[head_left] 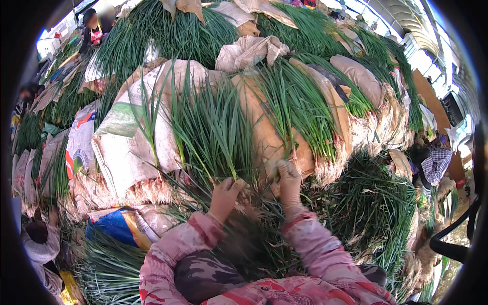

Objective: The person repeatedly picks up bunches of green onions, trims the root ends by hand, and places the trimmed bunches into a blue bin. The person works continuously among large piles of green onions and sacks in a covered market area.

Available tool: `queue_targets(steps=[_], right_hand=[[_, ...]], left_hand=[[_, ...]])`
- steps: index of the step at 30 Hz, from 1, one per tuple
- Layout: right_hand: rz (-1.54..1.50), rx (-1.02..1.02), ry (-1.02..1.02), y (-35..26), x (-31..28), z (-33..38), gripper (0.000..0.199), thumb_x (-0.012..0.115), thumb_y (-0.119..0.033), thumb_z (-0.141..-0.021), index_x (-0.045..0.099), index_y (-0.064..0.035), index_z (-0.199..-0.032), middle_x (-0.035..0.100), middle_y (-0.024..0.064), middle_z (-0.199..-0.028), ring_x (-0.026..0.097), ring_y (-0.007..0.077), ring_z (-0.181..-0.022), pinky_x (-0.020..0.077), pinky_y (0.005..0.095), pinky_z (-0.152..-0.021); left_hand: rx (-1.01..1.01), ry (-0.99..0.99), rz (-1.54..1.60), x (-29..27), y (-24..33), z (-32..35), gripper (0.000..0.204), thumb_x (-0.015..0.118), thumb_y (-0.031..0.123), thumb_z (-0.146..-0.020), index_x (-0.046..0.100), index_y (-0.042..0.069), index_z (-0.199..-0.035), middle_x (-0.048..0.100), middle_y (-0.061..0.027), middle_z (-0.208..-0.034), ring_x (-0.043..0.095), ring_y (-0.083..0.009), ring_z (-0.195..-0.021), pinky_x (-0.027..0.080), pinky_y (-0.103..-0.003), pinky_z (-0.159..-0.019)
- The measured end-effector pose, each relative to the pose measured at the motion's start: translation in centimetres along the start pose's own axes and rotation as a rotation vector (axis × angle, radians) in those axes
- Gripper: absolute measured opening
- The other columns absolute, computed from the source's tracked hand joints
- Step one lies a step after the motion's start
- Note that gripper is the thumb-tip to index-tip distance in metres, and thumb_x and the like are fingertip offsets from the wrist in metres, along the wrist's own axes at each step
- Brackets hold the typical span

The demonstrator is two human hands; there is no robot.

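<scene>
My left hand (225, 197) is closed around the lower end of a green onion (230, 160), whose long leaves fan upward over the pile. To its right, my right hand (289, 182) is raised with its fingers pinched together; what they hold, if anything, is too small to make out. Just above that hand, another green onion stalk (293, 147) reaches down close to the fingers. Beyond it lies a row of green onions (321, 122) with pale, stringy roots toward me. Loose leaves and trimmings lie below my hands, partly blurred.
Whitish woven sacks (134, 152) and a brown sack (262, 122) cover parts of the stacked onions. A dark green leafy heap (373, 203) lies to the right. At lower left are a blue sack (114, 226) and more onions (114, 269). Other people sit at both sides.
</scene>
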State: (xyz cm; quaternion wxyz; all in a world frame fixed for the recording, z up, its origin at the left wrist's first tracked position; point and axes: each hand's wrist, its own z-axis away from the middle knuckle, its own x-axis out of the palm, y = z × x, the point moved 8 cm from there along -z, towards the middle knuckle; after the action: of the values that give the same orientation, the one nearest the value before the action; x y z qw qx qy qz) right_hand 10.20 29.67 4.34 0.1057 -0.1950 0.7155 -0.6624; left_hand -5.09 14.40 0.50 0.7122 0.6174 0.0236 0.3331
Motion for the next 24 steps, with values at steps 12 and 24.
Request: queue_targets(steps=[12, 24], right_hand=[[1.297, -0.312, -0.025, -3.4, -4.2, -7.1, 0.029, 0.071, -0.035, -0.086, 0.064, -0.0069, -0.085, 0.067, 0.0121, -0.076, 0.065, 0.0347, -0.066, 0.0519, 0.0424, -0.057], [0.565, 0.181, -0.554, -0.1, 3.8, 2.4, 0.04, 0.061, -0.042, -0.096, 0.065, -0.003, -0.089, 0.064, 0.017, -0.075, 0.061, 0.0331, -0.062, 0.0471, 0.0405, -0.057]], left_hand=[[-0.277, -0.12, 0.328, 2.0, -1.2, -2.3, 0.032, 0.055, 0.029, -0.102, 0.068, 0.007, -0.12, 0.063, 0.0013, -0.073, 0.043, -0.0033, -0.054, 0.033, -0.02, -0.049], [-0.247, -0.1, 0.071, 5.3, -2.6, -1.9, 0.024, 0.061, 0.029, -0.097, 0.064, 0.006, -0.089, 0.061, -0.0008, -0.065, 0.054, -0.0094, -0.055, 0.042, -0.025, -0.05]])
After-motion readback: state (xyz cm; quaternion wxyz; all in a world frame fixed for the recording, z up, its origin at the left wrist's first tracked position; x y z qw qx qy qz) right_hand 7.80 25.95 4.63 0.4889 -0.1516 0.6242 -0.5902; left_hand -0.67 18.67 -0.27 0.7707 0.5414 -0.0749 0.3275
